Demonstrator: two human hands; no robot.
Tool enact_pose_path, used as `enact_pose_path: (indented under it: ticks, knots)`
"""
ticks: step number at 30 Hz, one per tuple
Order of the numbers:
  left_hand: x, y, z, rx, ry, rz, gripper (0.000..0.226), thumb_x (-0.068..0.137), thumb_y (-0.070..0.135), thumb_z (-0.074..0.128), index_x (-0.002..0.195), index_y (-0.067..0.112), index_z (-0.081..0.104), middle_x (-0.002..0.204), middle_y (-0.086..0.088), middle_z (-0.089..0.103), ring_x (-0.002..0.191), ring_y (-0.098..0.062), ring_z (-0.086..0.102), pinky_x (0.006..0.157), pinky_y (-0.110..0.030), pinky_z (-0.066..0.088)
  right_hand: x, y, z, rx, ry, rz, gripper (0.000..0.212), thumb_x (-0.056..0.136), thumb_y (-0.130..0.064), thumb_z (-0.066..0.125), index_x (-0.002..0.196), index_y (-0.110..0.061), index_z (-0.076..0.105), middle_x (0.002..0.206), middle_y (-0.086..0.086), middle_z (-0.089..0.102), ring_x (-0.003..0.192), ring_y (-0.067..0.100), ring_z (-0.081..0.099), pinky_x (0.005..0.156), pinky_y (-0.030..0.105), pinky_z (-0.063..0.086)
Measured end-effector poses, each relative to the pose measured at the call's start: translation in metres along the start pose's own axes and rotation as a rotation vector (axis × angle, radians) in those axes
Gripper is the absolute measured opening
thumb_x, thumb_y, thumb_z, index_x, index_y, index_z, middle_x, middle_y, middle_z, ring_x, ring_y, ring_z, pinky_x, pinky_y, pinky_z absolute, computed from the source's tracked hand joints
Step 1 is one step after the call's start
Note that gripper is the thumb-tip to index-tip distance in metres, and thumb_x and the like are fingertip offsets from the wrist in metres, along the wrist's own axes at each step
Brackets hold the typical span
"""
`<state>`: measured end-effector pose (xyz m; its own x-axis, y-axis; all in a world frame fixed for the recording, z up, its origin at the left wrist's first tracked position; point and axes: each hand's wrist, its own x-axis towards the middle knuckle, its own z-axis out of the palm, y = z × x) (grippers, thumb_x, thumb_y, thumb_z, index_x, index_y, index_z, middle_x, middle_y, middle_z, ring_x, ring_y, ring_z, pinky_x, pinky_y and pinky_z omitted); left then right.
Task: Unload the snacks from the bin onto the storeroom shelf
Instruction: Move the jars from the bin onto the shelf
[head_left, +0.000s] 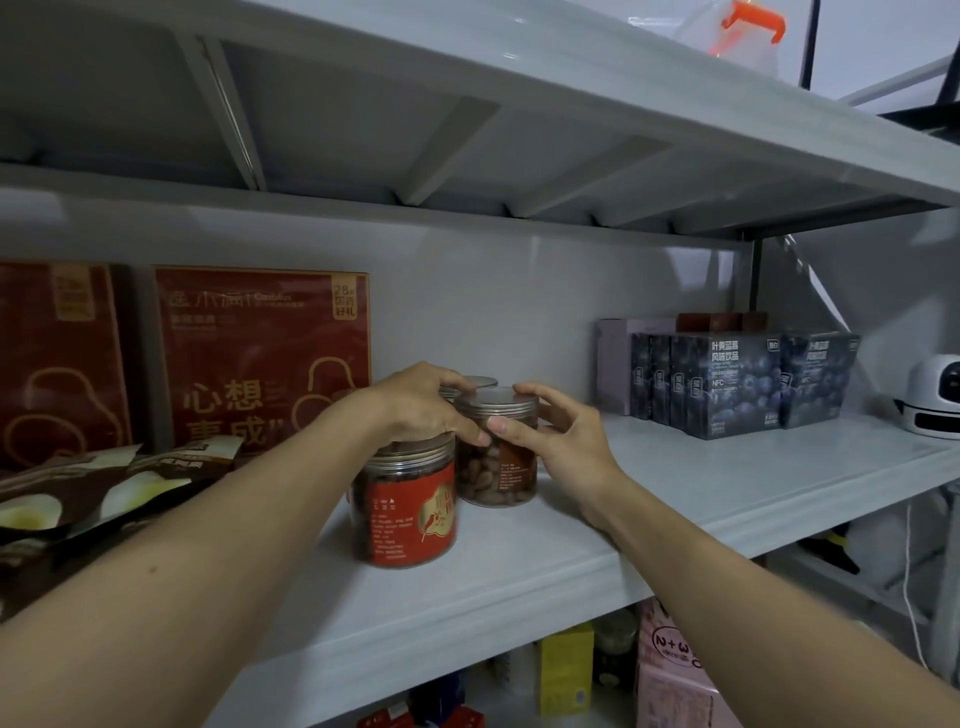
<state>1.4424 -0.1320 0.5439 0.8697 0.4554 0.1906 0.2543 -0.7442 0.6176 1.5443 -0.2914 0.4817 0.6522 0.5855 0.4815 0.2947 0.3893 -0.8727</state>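
Shelf (675, 499): grey, holding everything named here.
Nut jar (498, 480): upright mid-shelf, touching the red-label jar (405, 514) in front (a third lid (480, 382) peeks out behind).
Right hand (561, 441): thumb and fingers wrapped round the nut jar.
Left hand (415, 402): draped over the red-label jar's lid; whether it grips cannot be told.
Neighbours: red boxes (260, 358) left, dark cartons (727, 384) right.

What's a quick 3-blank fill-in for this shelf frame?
1. The front jar has a ____ label.
2. The left hand and right hand hold the nut jar, which stands on the ____.
3. The dark blue boxes stand to the jars' ____.
Missing words: red; shelf; right.
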Motion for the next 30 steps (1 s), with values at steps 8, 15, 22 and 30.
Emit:
enact_pose_path:
  ticks: [8, 15, 22, 30]
  knots:
    - [-0.001, 0.0, -0.001, 0.006, 0.001, 0.01, 0.093, 0.042, 0.049, 0.089, 0.129, 0.031, 0.061, 0.133, -0.001, 0.059, 0.122, -0.025, 0.055, 0.109, -0.043, 0.042, -0.002, 0.001, 0.0, -0.039, -0.033, -0.019, 0.053, 0.078, -0.017, 0.081, 0.126, -0.018, 0.059, 0.108, -0.006, 0.068, 0.087, -0.003, 0.069, 0.068, 0.014, 0.054]
    - [-0.001, -0.001, -0.002, 0.008, -0.005, 0.009, 0.084, 0.056, 0.042, 0.092, 0.132, 0.029, 0.059, 0.133, -0.003, 0.059, 0.121, -0.027, 0.056, 0.108, -0.044, 0.044, -0.001, 0.004, -0.001, -0.05, -0.022, -0.025, 0.049, 0.082, -0.027, 0.077, 0.128, -0.022, 0.06, 0.118, 0.004, 0.068, 0.103, 0.01, 0.067, 0.072, 0.018, 0.056]
    - [-0.007, 0.004, 0.0, 0.073, 0.028, 0.019, 0.085, 0.061, 0.043, 0.09, 0.137, 0.026, 0.057, 0.137, -0.002, 0.057, 0.125, -0.024, 0.053, 0.11, -0.042, 0.041, -0.002, 0.003, -0.002, -0.052, -0.013, -0.014, 0.049, 0.084, -0.024, 0.077, 0.13, -0.02, 0.06, 0.118, 0.004, 0.068, 0.101, 0.007, 0.067, 0.071, 0.017, 0.055]
    - [-0.023, 0.017, -0.003, 0.128, 0.092, 0.044, 0.071, 0.065, 0.04, 0.089, 0.129, 0.023, 0.062, 0.129, -0.005, 0.063, 0.118, -0.023, 0.058, 0.105, -0.041, 0.046, -0.011, -0.017, 0.002, -0.046, -0.021, 0.081, 0.055, 0.091, -0.025, 0.069, 0.143, -0.017, 0.05, 0.132, 0.006, 0.057, 0.097, 0.005, 0.06, 0.064, 0.009, 0.051]
